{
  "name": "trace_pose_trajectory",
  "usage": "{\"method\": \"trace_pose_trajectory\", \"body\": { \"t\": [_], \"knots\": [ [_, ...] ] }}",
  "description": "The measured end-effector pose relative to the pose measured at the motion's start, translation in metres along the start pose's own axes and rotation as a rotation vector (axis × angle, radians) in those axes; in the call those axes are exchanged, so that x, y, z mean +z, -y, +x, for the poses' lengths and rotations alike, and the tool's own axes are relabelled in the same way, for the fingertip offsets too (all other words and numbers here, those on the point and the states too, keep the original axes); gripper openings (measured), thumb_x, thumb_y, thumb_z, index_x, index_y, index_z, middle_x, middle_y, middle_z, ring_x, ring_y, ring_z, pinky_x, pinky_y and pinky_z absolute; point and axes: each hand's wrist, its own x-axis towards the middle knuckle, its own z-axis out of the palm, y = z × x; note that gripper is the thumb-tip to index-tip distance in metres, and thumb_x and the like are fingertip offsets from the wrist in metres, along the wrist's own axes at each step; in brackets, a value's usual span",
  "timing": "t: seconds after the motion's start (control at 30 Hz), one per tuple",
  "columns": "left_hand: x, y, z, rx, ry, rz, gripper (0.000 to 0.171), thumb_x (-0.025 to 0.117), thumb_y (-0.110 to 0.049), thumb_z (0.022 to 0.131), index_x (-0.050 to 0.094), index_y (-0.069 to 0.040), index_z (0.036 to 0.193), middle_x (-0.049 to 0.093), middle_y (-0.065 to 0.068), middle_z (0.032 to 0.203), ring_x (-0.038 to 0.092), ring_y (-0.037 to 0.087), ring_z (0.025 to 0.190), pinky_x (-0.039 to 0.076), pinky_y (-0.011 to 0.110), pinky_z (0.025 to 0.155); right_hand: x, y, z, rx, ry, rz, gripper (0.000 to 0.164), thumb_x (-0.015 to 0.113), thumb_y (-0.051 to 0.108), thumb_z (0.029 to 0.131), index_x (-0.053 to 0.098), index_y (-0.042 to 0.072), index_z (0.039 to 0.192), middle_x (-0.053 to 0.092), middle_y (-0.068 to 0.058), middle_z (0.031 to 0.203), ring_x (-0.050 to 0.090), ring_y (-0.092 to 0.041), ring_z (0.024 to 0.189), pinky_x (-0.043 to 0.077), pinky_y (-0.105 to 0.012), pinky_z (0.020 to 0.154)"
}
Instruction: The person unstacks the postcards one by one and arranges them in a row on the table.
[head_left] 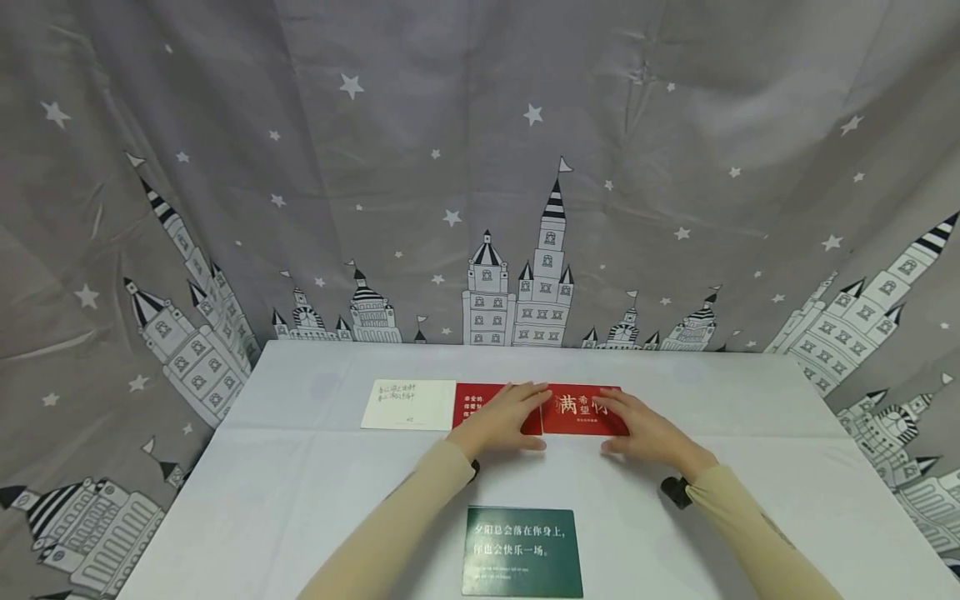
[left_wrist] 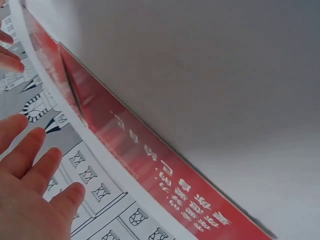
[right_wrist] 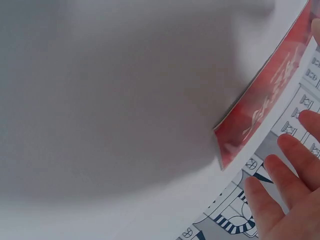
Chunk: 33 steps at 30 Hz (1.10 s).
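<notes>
Rightmost red card [head_left: 576, 410] lies partly beneath left hand [head_left: 506, 420] and right hand [head_left: 648, 432], both loosely spread, holding nothing

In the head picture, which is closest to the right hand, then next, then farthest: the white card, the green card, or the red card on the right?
From the right hand:
1. Red card: right end of the row, overlapped by the fingers in this view.
2. Green card: nearer the person, below the row.
3. White card: left end of the row.
</notes>
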Motion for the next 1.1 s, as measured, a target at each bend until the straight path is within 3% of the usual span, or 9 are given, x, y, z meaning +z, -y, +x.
{"method": "trace_pose_trajectory", "body": {
  "t": [0.2,0.57,1.1],
  "knots": [
    [0.000,-0.004,-0.012,0.034,-0.023,-0.039,0.081,0.072,-0.041,0.083,0.035,-0.011,0.149,0.031,0.005,0.153,0.023,0.021,0.141,0.011,0.040,0.116,0.001,0.006,-0.005,0.035,0.006,0.021,0.072,0.076,0.024,0.081,0.044,0.001,0.141,0.035,-0.024,0.146,0.032,-0.045,0.132,0.032,-0.061,0.102],
    [-0.003,-0.011,-0.032,0.091,-0.065,-0.042,0.083,0.071,-0.043,0.084,0.034,-0.009,0.149,0.030,0.006,0.154,0.022,0.024,0.142,0.011,0.043,0.116,0.003,0.021,-0.013,-0.002,0.000,0.033,0.077,0.077,0.027,0.080,0.041,0.003,0.144,0.036,-0.023,0.145,0.034,-0.043,0.131,0.036,-0.059,0.100],
    [-0.012,-0.012,-0.067,0.081,-0.089,-0.075,0.083,0.073,-0.043,0.081,0.035,-0.012,0.149,0.030,0.004,0.154,0.023,0.022,0.142,0.013,0.045,0.115,0.005,0.047,-0.026,-0.080,-0.026,0.056,0.077,0.078,0.026,0.080,0.041,0.002,0.143,0.035,-0.019,0.147,0.034,-0.039,0.134,0.039,-0.056,0.100]
  ]
}}
